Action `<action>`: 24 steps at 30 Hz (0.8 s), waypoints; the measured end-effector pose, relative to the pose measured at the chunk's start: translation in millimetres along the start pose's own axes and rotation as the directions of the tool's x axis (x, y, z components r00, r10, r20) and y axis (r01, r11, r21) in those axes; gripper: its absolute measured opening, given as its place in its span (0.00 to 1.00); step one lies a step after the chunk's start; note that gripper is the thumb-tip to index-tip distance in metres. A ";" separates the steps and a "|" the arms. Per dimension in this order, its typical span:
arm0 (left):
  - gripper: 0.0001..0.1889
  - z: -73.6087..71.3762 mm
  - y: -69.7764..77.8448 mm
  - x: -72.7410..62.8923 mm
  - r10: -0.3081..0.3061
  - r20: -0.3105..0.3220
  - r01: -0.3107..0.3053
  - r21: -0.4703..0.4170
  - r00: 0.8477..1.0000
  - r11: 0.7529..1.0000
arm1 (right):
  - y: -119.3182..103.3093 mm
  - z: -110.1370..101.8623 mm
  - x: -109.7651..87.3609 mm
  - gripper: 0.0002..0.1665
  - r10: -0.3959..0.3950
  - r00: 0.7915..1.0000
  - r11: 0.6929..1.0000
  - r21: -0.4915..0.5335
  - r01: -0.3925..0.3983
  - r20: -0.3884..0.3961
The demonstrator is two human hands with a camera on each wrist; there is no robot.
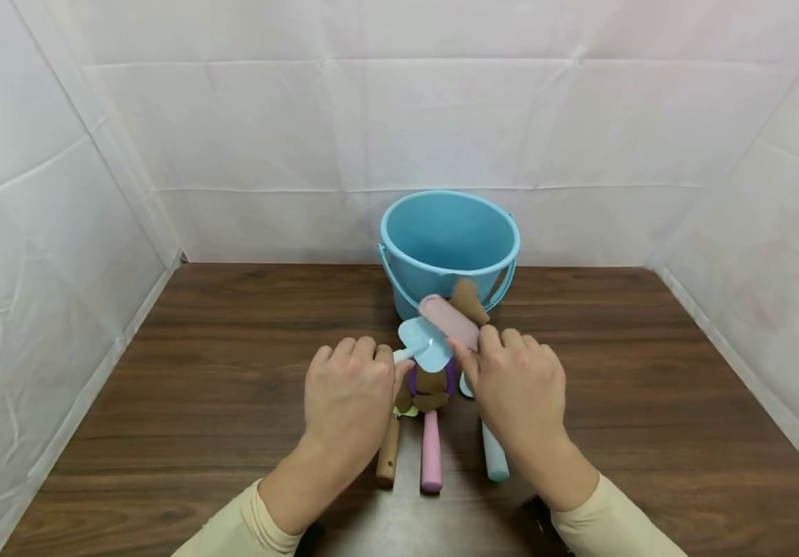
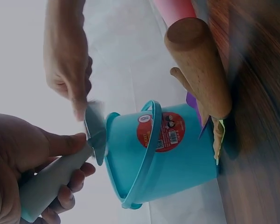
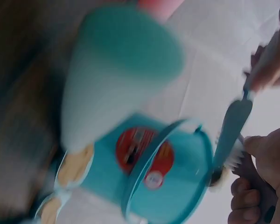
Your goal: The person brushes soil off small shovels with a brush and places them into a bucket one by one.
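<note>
My left hand (image 1: 353, 394) grips the pale handle of a small light blue trowel (image 1: 428, 344), thumb along the handle near the blade. In my right hand (image 1: 520, 387) is a pink brush (image 1: 446, 319). Its pale bristles (image 3: 235, 154) lie against or very close to the trowel's blade in the right wrist view. A brown piece (image 1: 469, 302) shows just beyond the brush. Under the hands lie several tools: one with a wooden handle (image 1: 388, 452), one with a pink handle (image 1: 431, 456) and one with a light blue handle (image 1: 493, 452). Brown pieces (image 1: 430, 387) cover their heads.
A blue bucket (image 1: 406, 271) with a carrying handle stands behind the hands, near the table's back edge. It bears a round red label (image 2: 170, 133). White sheeting (image 1: 246, 124) hangs behind and at both sides of the dark wooden table (image 1: 232, 348).
</note>
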State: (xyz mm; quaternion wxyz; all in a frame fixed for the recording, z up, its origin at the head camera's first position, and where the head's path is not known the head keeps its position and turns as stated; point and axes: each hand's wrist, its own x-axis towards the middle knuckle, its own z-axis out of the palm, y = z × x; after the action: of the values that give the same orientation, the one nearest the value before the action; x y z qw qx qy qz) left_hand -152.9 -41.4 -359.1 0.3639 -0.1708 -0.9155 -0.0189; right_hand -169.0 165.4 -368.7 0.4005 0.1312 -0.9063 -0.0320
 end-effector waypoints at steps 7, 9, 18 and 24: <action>0.21 0.7 -0.8 0.8 -0.009 -0.024 0.009 0.001 1.000 1.000 | 30.4 1.3 8.0 0.33 0.123 0.992 0.992 0.002 -0.123 -0.029; 0.21 0.4 -1.0 1.4 -0.010 -0.035 0.010 -0.001 0.999 1.000 | 34.9 -0.3 9.2 0.33 0.147 0.989 0.989 0.010 -0.146 -0.027; 0.21 1.3 -1.8 1.9 -0.010 -0.047 0.010 -0.011 0.999 1.000 | 36.1 -5.4 11.3 0.33 0.159 0.987 0.987 0.029 -0.159 -0.004; 0.22 3.3 -2.2 1.7 -0.004 -0.061 0.003 -0.025 0.998 1.000 | 32.7 -7.7 10.0 0.33 0.152 0.988 0.988 0.032 -0.152 0.005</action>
State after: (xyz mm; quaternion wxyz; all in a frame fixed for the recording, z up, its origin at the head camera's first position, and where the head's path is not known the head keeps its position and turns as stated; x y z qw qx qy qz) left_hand -156.9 -42.4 -360.2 0.3893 -0.1730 -0.9040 -0.0359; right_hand -176.8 194.7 -351.0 0.3983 0.0681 -0.9146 0.0131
